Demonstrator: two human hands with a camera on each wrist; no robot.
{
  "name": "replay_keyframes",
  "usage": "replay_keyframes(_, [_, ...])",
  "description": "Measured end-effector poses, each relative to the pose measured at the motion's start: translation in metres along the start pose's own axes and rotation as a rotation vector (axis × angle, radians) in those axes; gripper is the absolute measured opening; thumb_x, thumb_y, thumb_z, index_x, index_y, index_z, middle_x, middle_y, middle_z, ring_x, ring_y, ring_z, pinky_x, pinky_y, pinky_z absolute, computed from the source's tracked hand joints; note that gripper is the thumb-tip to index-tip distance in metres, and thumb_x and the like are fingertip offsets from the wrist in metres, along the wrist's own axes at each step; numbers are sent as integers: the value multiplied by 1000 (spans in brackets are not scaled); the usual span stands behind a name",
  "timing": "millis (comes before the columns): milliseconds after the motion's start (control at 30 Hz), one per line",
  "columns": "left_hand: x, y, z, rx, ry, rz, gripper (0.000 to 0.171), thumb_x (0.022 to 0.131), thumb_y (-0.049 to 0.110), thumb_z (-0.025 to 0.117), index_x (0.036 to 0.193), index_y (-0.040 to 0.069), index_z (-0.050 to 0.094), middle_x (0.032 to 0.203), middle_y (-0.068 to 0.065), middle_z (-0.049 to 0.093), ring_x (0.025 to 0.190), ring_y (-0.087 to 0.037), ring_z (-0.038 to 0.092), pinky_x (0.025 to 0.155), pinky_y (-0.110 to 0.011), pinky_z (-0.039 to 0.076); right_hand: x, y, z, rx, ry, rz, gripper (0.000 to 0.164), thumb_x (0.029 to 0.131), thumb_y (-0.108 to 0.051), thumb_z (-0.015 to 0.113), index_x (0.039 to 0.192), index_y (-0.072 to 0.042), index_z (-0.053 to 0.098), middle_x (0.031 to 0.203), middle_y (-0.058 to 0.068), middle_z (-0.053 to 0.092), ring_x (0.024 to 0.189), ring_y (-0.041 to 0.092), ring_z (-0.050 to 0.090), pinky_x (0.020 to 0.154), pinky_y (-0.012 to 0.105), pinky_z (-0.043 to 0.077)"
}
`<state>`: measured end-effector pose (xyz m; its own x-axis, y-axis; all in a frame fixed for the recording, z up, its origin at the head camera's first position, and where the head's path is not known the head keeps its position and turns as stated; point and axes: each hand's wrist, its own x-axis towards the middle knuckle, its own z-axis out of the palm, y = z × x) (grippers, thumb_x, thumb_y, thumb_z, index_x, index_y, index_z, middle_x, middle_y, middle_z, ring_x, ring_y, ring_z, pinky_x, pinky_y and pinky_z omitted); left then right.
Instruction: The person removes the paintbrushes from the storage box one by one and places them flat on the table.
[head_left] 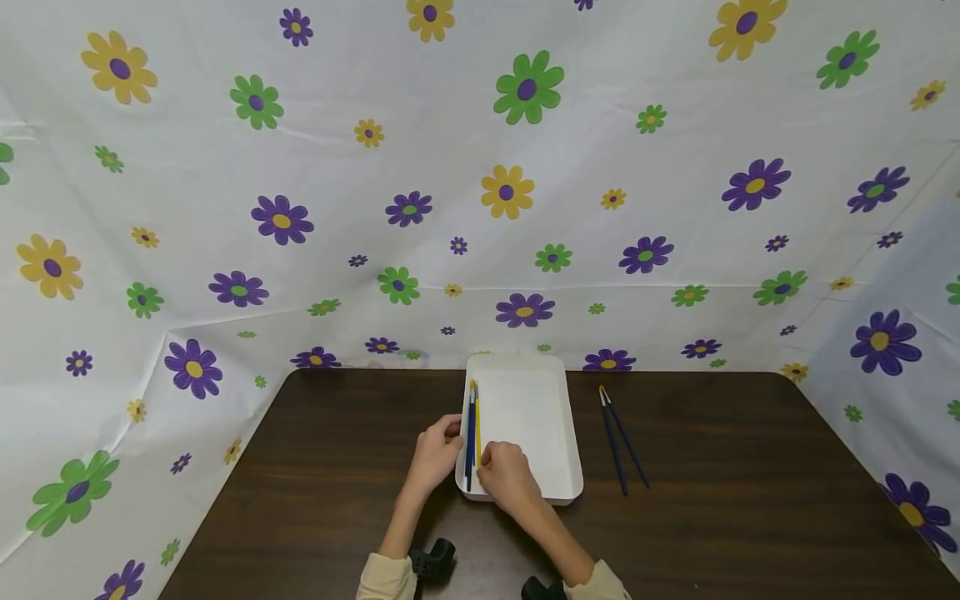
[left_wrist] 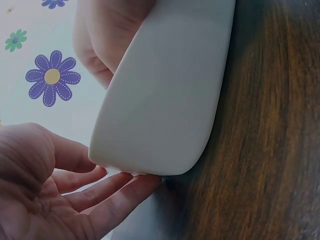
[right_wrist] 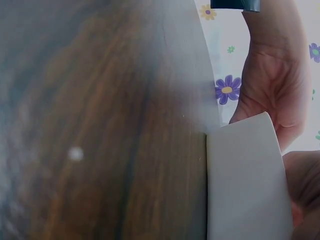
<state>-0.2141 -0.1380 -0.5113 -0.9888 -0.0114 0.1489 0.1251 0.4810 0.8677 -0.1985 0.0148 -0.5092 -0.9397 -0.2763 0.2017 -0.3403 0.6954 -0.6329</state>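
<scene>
A shallow white tray (head_left: 531, 417) stands lengthwise at the middle of the table's far side. Along its inner left wall lie slim paintbrushes with dark blue handles (head_left: 470, 437) and one with a yellow handle (head_left: 478, 429). My right hand (head_left: 510, 477) reaches over the near rim, fingers curled, and pinches the lower end of the yellow one; its fingertips are hidden. At the tray's left side, my left hand (head_left: 437, 454) holds the wall, thumb at the rim and fingertips (left_wrist: 150, 182) against the outside.
Two more dark-blue-handled paintbrushes (head_left: 613, 442) lie on the dark wooden table (head_left: 720, 483) right of the tray, tips together. A white flower-patterned sheet (head_left: 450, 167) hangs behind the table and along both sides. Each wrist wears a black camera mount (head_left: 433, 558).
</scene>
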Motion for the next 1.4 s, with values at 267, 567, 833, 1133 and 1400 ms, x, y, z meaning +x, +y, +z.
replay_keyframes(267, [-1,1,0,12,3,-17,36,92,-3,60,127,-10,66,115,-27,70,98,-38,71,85,-53,57,-1,2,-6,-9,17,123,22,75,7,73,62,-4,59,60,1,52,55,15,47,49,26,39])
replay_keyframes(567, [0,0,0,8,-9,-27,37,93,-2,60,129,-8,65,117,-26,70,100,-38,71,86,-53,56,0,5,-13,-21,10,155,29,72,7,74,57,-6,54,57,0,47,52,14,42,47,25,33])
replay_keyframes(833, [0,1,0,21,-7,-28,36,93,-2,61,129,-8,65,116,-26,70,98,-37,71,86,-52,57,-2,6,-10,-20,20,162,36,71,5,74,56,-10,45,56,-4,38,51,13,35,46,24,27])
replay_keyframes(1133, [-1,2,0,17,-15,-40,36,95,-1,61,130,-9,64,118,-26,70,100,-37,70,87,-53,56,-1,11,-13,-5,-2,181,31,72,3,74,59,-8,48,57,-1,43,51,14,37,46,24,29])
replay_keyframes(1400, [-1,4,1,26,-14,-57,37,96,0,61,132,-9,63,118,-26,70,101,-36,70,87,-52,56,2,14,-25,44,-52,206,39,76,1,76,55,-11,45,54,-6,36,49,10,34,47,22,26])
